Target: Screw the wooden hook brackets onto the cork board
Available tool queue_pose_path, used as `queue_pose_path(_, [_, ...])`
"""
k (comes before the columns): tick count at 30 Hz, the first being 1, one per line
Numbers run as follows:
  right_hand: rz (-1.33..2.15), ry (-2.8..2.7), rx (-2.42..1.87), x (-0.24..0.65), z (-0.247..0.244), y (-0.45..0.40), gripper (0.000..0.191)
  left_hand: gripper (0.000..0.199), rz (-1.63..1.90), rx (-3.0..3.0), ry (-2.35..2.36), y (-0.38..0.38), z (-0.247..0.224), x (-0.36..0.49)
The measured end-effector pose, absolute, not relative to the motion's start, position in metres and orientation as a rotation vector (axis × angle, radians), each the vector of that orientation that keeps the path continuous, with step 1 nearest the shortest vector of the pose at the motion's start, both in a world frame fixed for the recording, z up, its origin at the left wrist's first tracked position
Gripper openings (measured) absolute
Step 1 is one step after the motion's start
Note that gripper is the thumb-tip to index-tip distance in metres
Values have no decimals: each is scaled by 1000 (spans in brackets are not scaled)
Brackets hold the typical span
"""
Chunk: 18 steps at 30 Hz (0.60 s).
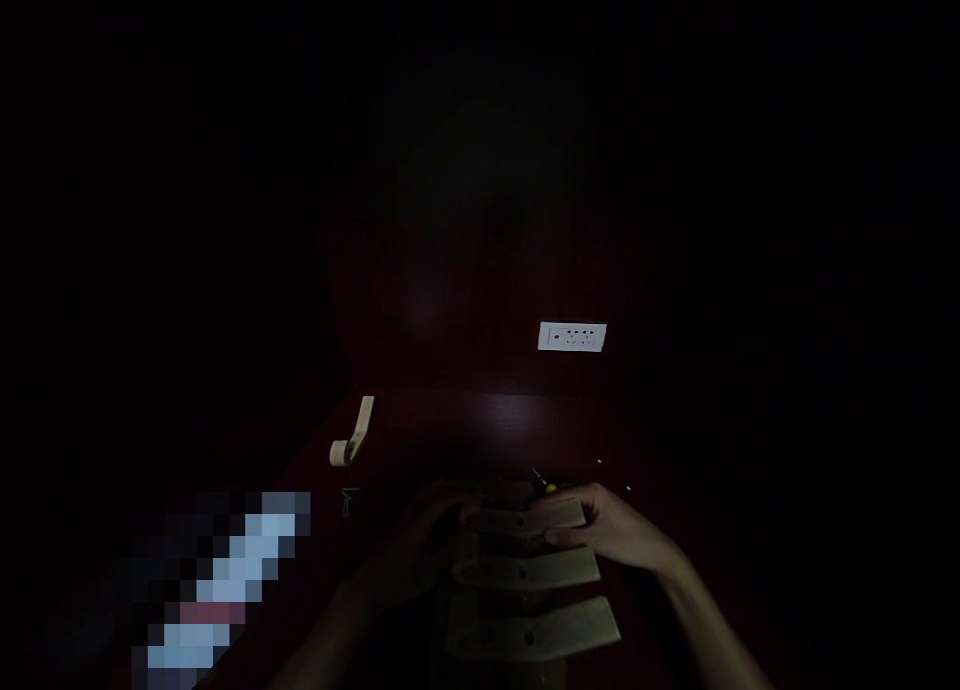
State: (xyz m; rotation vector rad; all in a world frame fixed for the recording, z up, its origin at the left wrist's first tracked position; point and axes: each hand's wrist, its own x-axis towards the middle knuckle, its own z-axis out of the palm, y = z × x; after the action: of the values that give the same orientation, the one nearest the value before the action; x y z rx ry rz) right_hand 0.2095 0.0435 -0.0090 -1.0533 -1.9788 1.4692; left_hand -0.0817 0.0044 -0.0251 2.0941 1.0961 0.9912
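Observation:
Several pale wooden hooks with curled left ends and dark round holes stand in a row, one behind another, over a dim board. The farthest hook in front of my hands lies between the fingers and thumb of my right hand, which is closed on it. In deep shadow, my left hand curls its fingers around the left end of the same hook. Nearer to me are a middle hook and a front hook. Just beyond my right fingers lies a screwdriver with a yellow handle, partly hidden.
A loose wooden hook rests at the left of the dark red table, with a few screws below it. Two small pale bits lie at the right. A white socket plate is on the back panel. A blurred bright patch shows lower left.

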Motion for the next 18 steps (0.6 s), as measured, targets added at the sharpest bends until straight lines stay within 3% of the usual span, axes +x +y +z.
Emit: queue_pose_path(18, [1445,-2005,-1051,211,-8,45,45,40,1019,2158,1085,6,-26,-81])
